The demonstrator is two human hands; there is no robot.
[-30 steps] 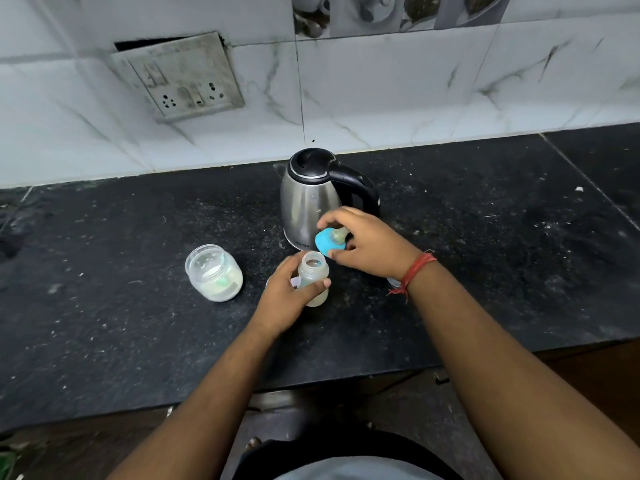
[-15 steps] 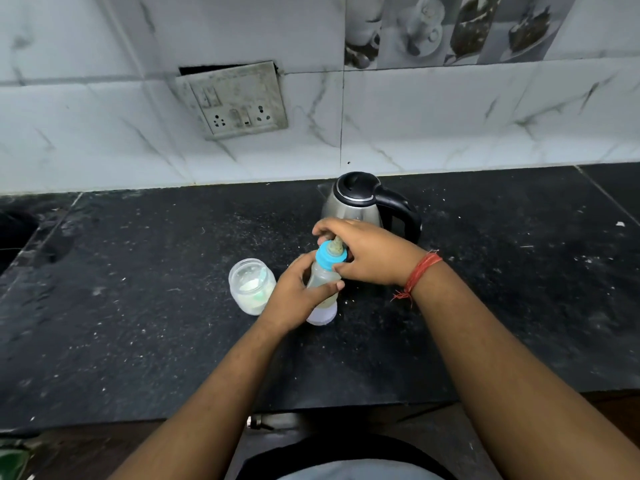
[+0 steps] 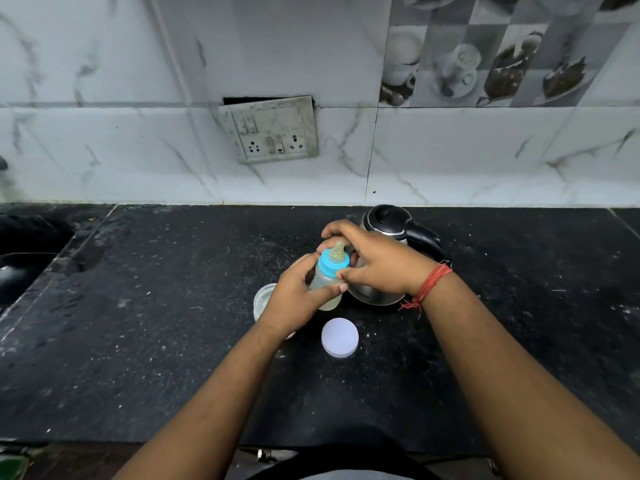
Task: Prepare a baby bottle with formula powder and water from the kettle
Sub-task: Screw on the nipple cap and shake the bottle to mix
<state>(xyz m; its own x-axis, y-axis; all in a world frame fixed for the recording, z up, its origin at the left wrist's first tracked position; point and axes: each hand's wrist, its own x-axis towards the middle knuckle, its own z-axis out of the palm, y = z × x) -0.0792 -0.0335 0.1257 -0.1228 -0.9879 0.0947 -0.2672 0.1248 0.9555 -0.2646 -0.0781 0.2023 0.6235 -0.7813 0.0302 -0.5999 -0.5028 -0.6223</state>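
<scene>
Bottle [image 3: 323, 285] gripped by left hand [image 3: 294, 303]; right hand [image 3: 375, 268] pinches blue cap [image 3: 333, 262] (kettle [image 3: 391, 233] at 1 o'clock). Capping step; next needs tightening twist.

We see the baby bottle [image 3: 325, 284], translucent with pale liquid in its base and a blue collar [image 3: 333, 263] carrying a beige teat [image 3: 337, 250], tilted above the black bench [image 3: 138, 323]. Behind it stands our steel kettle [image 3: 391, 237], black lid closed. The open formula jar [image 3: 263, 299] sits just left, its white lid [image 3: 339, 337] flat nearby.
</scene>
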